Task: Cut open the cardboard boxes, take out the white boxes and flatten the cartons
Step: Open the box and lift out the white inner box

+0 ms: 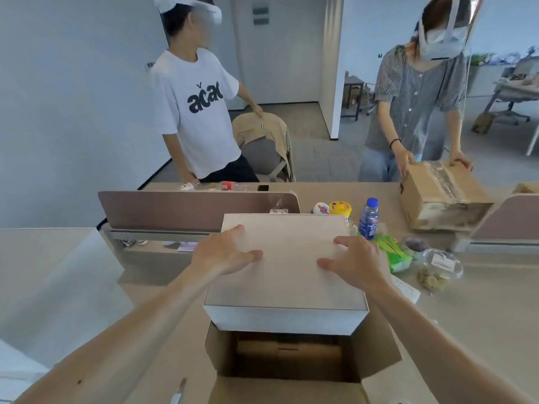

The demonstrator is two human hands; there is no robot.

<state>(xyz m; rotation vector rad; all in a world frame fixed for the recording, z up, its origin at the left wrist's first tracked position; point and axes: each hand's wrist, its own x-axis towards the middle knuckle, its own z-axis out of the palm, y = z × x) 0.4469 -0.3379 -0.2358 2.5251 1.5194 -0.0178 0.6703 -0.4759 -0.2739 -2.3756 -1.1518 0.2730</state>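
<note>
The carton (pixel 376 351) — near flap cut off below.

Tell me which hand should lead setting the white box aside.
Left hand, probably. Both it and the right hand rest on the white box, but a water bottle and green packet crowd the box's right side.

The left hand (pixel 224 252) and the right hand (pixel 355 260) lie side by side on top of the box (pixel 285 281). Nearer than both hands, the open carton (pixel 376 348) sits on the worktop (pixel 481 301). A bottle (pixel 369 218) stands just beyond the right hand, and a second carton (pixel 440 196) lies farther right.
</note>
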